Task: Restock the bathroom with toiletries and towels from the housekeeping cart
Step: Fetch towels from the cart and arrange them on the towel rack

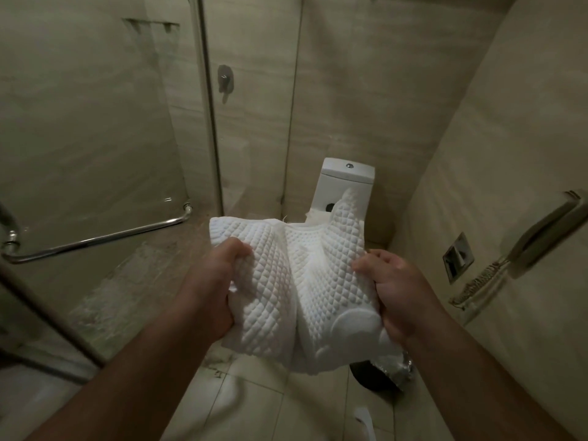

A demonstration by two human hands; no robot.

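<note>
A white quilted bath mat (296,281) hangs bunched in the air over the bathroom floor, in front of the toilet. My left hand (216,281) grips its left edge, fingers curled into the fabric. On the other side my right hand (394,291) grips the right edge, thumb on top. The mat's lower part droops between my forearms and hides most of the toilet bowl.
A white toilet cistern (346,183) stands against the back wall. The glass shower door (95,138) with a chrome handle bar (95,240) is at the left. A wall phone (541,230) and a paper-holder recess (458,259) are at the right. A dark bin (378,377) sits on the tiled floor.
</note>
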